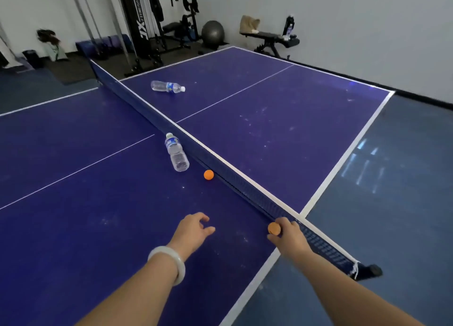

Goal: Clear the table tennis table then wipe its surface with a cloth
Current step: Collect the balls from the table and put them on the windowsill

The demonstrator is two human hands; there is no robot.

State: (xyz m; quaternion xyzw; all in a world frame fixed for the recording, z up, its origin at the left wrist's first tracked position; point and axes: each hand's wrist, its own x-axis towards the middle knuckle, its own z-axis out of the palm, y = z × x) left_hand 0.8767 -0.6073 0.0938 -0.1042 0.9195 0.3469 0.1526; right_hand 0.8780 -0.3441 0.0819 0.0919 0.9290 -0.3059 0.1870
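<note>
I stand at the side of a purple table tennis table (282,120). My right hand (288,232) pinches an orange ball (274,228) close to the net (220,169) at the table's near edge. My left hand (193,229), with a pale bangle on the wrist, hovers over the surface with loosely curled fingers and holds nothing. A second orange ball (208,174) lies beside the net. A clear plastic bottle (176,153) lies on its side just behind that ball. Another bottle (168,86) lies beyond the net. No cloth is in view.
Gym gear stands at the back: a weight rack (142,27), a grey exercise ball (212,33) and a black bench (272,38) carrying a bag and a bottle. Blue floor runs along the right of the table. The net clamp (372,270) juts out over the near edge.
</note>
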